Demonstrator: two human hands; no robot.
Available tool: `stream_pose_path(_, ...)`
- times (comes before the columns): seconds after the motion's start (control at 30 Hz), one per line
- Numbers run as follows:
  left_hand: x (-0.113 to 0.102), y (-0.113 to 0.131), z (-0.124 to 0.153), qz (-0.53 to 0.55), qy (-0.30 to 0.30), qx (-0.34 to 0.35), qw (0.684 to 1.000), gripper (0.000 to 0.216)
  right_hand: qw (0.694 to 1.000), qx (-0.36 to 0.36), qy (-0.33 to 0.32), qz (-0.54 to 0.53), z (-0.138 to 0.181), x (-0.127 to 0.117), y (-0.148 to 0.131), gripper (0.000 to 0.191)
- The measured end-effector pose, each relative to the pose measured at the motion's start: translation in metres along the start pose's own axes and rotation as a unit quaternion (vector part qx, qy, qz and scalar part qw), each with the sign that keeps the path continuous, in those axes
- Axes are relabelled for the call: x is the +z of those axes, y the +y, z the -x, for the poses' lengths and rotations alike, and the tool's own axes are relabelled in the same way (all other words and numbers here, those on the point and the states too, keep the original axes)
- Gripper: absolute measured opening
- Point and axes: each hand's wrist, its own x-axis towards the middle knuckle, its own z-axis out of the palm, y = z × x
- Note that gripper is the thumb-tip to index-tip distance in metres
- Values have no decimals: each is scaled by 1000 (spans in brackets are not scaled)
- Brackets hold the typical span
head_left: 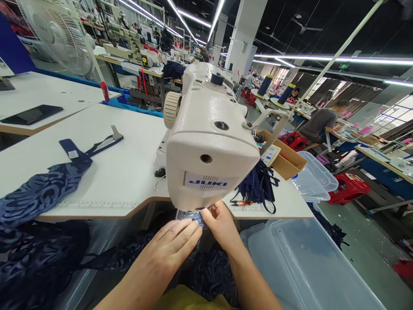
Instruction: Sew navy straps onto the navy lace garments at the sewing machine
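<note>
A cream JUKI sewing machine (209, 142) stands on the white table (122, 168), its head facing me. Under its front end lies a small piece of dark blue lace fabric (199, 220). My left hand (174, 243) lies flat with its fingertips pressing that fabric. My right hand (218, 221) pinches the fabric's right edge right below the machine head. The needle area is hidden by the machine head. More dark blue lace (206, 275) hangs down over my lap.
A heap of blue lace (35, 202) drapes off the table's left edge. Dark straps (258, 185), orange snips (241, 203) and a cardboard box (285, 161) sit to the right. Clear plastic bins (306, 262) stand at my right. A fan (61, 34) and other workers are behind.
</note>
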Motion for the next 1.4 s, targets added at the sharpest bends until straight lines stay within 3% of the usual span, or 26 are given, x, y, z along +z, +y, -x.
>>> stream_pose_path(0.17,-1,0,1,-26,13,29,999,46,1000,-7,-9,-28,-1,1,1,9)
stream_pose_path(0.37,8,7,-3,11,75,-23,997,42,1000,-7,1,-25,3,3,-2,11)
stream_pose_path(0.57,-1,9,-4,-5,4,-18,1000,40,999,-8,40,-9,-6,2,0,12)
stream_pose_path(0.9,17,32,-13,-143,69,-75,984,33,985,-67,-32,157,-38,-6,-13,13)
stream_pose_path(1.1,21,37,-16,-160,57,-94,981,38,979,-132,-48,147,-41,-3,-18,24)
stream_pose_path(1.4,20,39,-16,-168,27,-104,980,38,978,-128,-32,161,-43,1,-19,35)
